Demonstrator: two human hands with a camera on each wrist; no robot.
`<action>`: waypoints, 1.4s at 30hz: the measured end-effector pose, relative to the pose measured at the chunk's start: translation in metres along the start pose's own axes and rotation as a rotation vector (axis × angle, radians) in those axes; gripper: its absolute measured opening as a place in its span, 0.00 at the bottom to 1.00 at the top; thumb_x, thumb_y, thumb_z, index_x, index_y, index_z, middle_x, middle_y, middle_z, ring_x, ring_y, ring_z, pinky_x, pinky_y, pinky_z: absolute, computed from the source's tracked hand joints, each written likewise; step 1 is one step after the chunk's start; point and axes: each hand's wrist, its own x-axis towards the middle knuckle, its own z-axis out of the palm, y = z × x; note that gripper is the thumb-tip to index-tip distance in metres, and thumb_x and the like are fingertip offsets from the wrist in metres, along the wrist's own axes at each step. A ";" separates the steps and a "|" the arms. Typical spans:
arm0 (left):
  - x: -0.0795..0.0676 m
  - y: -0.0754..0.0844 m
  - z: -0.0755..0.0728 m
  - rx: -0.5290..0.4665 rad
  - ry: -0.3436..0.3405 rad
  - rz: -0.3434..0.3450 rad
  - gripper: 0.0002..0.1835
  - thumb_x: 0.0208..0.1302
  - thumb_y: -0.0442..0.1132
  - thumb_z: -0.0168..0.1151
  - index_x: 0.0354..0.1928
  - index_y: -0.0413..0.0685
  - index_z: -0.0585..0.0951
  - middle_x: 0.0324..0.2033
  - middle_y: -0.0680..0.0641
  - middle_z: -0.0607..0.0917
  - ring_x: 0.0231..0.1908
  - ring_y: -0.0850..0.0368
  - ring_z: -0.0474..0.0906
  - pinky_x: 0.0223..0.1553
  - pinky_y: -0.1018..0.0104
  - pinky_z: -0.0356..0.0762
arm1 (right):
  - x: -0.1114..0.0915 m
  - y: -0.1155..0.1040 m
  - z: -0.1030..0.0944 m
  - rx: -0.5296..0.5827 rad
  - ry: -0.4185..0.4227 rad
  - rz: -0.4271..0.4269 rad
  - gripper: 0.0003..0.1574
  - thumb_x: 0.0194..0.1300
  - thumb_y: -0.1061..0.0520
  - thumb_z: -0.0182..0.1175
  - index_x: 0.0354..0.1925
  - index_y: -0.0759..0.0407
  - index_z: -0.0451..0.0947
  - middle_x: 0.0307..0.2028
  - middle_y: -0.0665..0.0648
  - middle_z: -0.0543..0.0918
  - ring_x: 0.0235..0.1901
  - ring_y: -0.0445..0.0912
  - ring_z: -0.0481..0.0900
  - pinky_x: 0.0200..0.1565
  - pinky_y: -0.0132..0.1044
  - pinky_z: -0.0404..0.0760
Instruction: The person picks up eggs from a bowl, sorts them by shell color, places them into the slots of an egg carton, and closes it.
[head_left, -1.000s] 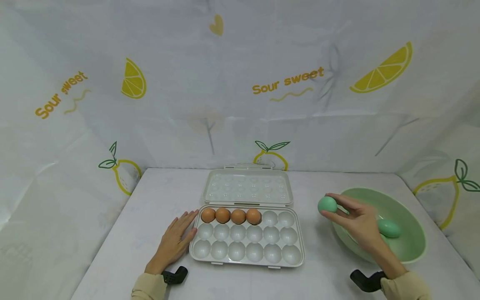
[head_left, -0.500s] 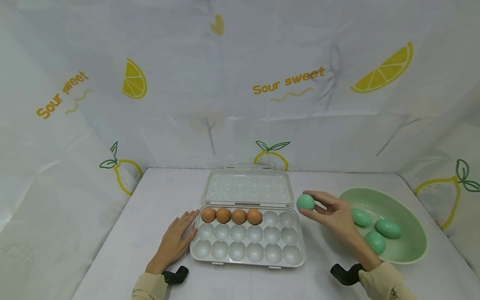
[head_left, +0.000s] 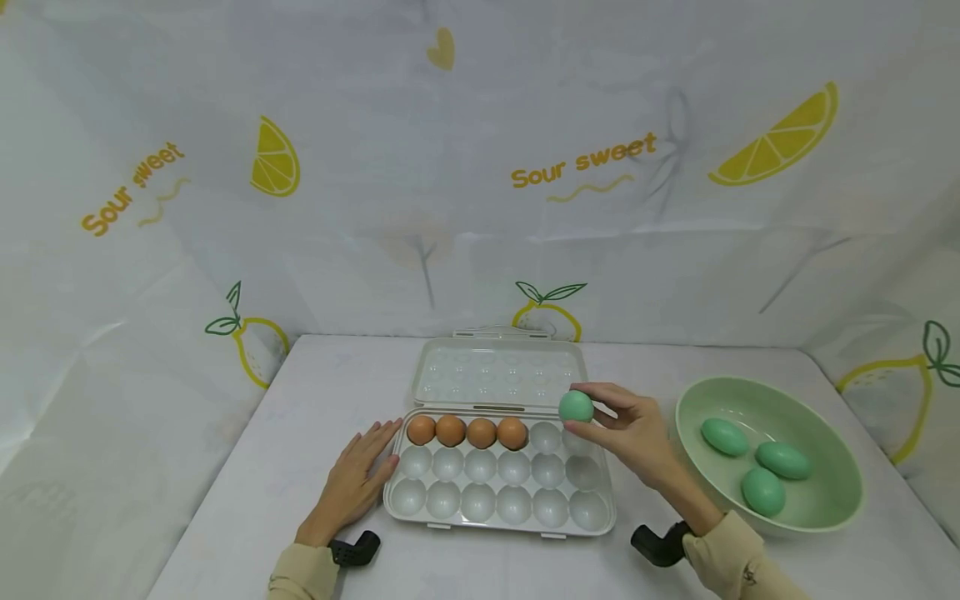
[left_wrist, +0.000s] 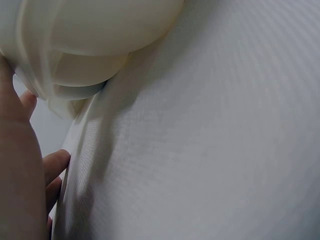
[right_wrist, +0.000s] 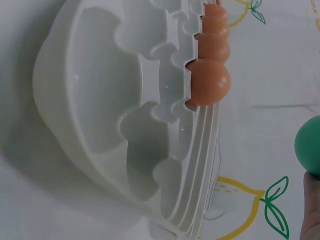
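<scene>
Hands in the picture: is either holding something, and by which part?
The right hand pinches a green egg by opposite sides; the left hand holds nothing, resting against the egg tray.

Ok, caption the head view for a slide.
Right hand holds a green egg near a tray with four brown eggs, left hand at its edge.

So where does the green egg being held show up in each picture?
Head: right of centre, the green egg is pinched in the right hand, overlapping the back right corner of the egg box.
Left wrist: not in it.
Right wrist: green egg at the right edge, partly cut off.
Shared landmark: the egg box, in all three views.
</scene>
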 end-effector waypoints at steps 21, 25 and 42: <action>-0.001 0.001 0.000 0.005 0.007 0.013 0.30 0.74 0.47 0.58 0.76 0.58 0.69 0.71 0.43 0.76 0.74 0.39 0.68 0.76 0.40 0.59 | 0.022 -0.004 0.082 0.149 -0.166 -0.013 0.31 0.53 0.72 0.74 0.56 0.74 0.81 0.54 0.74 0.82 0.53 0.34 0.83 0.57 0.28 0.85; 0.000 0.000 0.000 0.007 0.008 0.015 0.30 0.74 0.47 0.59 0.75 0.59 0.69 0.71 0.43 0.76 0.74 0.40 0.68 0.76 0.40 0.59 | 0.023 -0.004 0.097 0.196 -0.191 0.007 0.31 0.52 0.72 0.74 0.56 0.74 0.81 0.55 0.77 0.80 0.50 0.34 0.85 0.55 0.30 0.87; -0.001 0.000 -0.001 0.018 0.011 0.025 0.30 0.73 0.47 0.60 0.75 0.59 0.70 0.70 0.44 0.77 0.73 0.40 0.69 0.76 0.41 0.60 | 0.019 0.006 0.157 0.212 -0.199 0.137 0.33 0.56 0.67 0.74 0.60 0.73 0.79 0.60 0.74 0.81 0.58 0.56 0.85 0.57 0.34 0.86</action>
